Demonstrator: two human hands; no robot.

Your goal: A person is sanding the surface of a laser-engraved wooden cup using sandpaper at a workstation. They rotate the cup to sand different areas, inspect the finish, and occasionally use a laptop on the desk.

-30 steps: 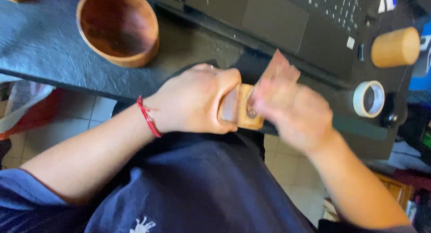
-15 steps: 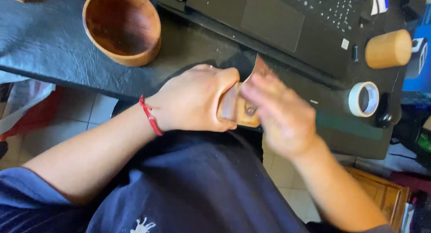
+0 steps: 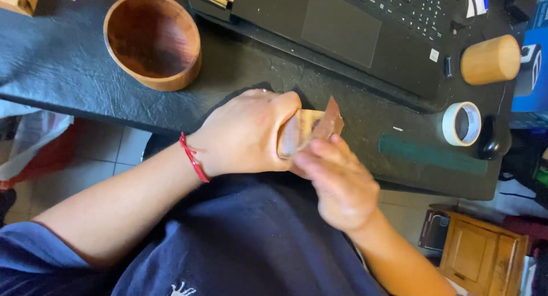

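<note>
Left hand wrapped around a small pale wooden piece — fingers curled tight over it, held at the near edge of the black desk mat, above the lap. Red cord bracelet on that wrist. Right hand pressed against the wooden piece from the near side, fingers pinching a brown scrap of sandpaper to its surface; hand blurred. On the mat: round wooden bowl at far left, open black laptop beyond the hands, wooden cylinder and roll of white tape to the right — well apart from both hands.
</note>
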